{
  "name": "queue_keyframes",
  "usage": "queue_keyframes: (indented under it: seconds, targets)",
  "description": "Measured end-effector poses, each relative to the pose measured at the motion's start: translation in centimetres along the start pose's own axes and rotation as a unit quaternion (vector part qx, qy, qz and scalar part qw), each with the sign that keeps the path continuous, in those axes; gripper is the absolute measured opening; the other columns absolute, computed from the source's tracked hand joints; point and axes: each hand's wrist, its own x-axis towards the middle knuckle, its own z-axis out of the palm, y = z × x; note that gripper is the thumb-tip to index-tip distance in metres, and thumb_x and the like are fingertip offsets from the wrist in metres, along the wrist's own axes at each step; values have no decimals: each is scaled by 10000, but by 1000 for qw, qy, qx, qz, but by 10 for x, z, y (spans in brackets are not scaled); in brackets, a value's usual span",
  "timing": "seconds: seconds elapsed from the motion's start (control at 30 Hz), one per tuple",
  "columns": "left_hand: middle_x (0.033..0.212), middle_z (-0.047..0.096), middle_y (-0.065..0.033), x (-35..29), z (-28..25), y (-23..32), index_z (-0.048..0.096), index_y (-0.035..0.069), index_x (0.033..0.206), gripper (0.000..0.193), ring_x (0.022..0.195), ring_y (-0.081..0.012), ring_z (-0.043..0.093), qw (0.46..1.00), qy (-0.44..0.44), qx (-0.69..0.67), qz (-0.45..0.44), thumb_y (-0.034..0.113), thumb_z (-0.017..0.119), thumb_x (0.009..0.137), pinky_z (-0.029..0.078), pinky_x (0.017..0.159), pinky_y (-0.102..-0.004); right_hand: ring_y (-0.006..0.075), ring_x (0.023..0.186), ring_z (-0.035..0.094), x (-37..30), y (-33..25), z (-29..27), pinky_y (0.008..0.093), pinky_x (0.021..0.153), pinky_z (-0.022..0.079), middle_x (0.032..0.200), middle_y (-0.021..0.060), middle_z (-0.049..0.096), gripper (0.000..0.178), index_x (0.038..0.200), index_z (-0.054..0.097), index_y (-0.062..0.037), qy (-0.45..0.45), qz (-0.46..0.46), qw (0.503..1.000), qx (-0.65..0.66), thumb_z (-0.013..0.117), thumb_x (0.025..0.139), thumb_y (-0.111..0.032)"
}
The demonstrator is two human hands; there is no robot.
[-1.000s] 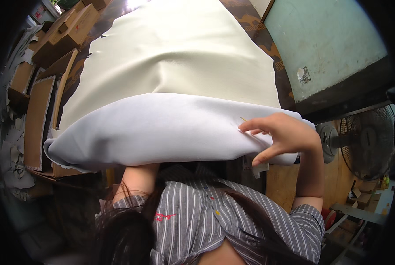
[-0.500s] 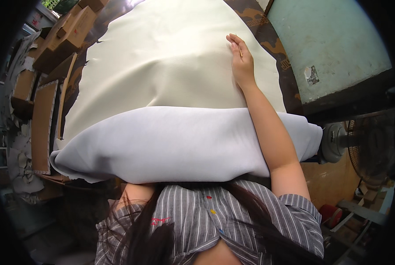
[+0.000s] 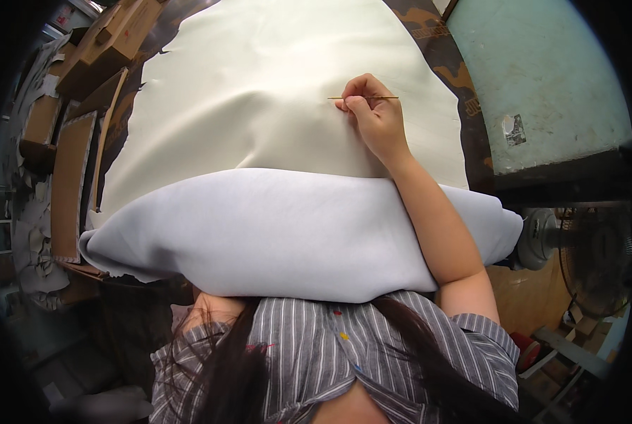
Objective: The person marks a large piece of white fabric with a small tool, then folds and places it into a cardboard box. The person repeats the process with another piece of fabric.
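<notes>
A large cream sheet (image 3: 210,120) that looks like leather covers the worktable, with soft ripples across its middle. Its near part is folded back, showing a pale grey-lilac underside (image 3: 273,226) in front of my body. My right hand (image 3: 378,116) is over the sheet's right half, with a thin gold-coloured stick (image 3: 388,97) pinched between thumb and fingers. The stick lies roughly crosswise, its free end pointing left. Whether it touches the sheet I cannot tell. My left hand is hidden beneath the folded part; only the upper arm (image 3: 219,307) shows.
Cardboard boxes (image 3: 121,39) and a flat cardboard panel (image 3: 72,187) stand along the left, beside heaped scraps (image 3: 44,258). A pale green surface (image 3: 542,78) borders the table at right. Below it is a fan (image 3: 595,254). Dark patterned covering (image 3: 464,88) shows past the sheet's edge.
My right hand has moved left and slightly nearer, and its fingers have curled. The stick has turned from pointing along the hand to lying crosswise. The view has shifted a little.
</notes>
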Motion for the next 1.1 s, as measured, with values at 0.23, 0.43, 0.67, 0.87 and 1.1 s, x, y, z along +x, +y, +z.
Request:
queue_keyframes:
  seconds: [0.23,0.43,0.67,0.87,1.1]
  targets:
    - [1455,429,-210,18,-26,-4,307,4,1482,591,1359,-326,437,999,35,-6,-1,401,371,1049,342,1158,-498,59,651,492,0,2,-2,222,599,395,686,-12,552,65,811,585,-34,-27,10,999,-34,568,854,-80]
    - [1453,430,-210,14,-21,-4,309,4,1479,589,1357,-326,438,999,37,-13,-8,402,367,1048,344,1156,-496,67,669,500,1,4,-3,229,616,406,713,-9,558,65,822,588,-32,-34,20,999,-34,555,849,-81]
    - [1450,430,-210,14,-25,-7,312,3,1476,588,1355,-325,439,999,40,-7,-22,403,362,1048,345,1154,-493,72,691,517,-21,-24,9,239,650,451,728,18,567,27,821,572,-12,-27,-38,998,42,553,839,-18]
    - [1447,431,-209,19,-25,-9,315,3,1473,586,1354,-324,439,999,43,-4,-24,404,357,1048,347,1152,-491,108,726,570,-35,-33,10,257,728,485,735,31,593,27,821,581,-6,-118,-38,988,-94,568,815,18]
    - [1444,432,-209,26,-25,-12,318,3,1469,584,1352,-323,440,999,44,-7,-27,405,352,1047,349,1149,-488,86,618,499,-23,-22,6,235,554,422,670,42,543,26,794,557,4,-44,-73,987,-134,572,815,8]
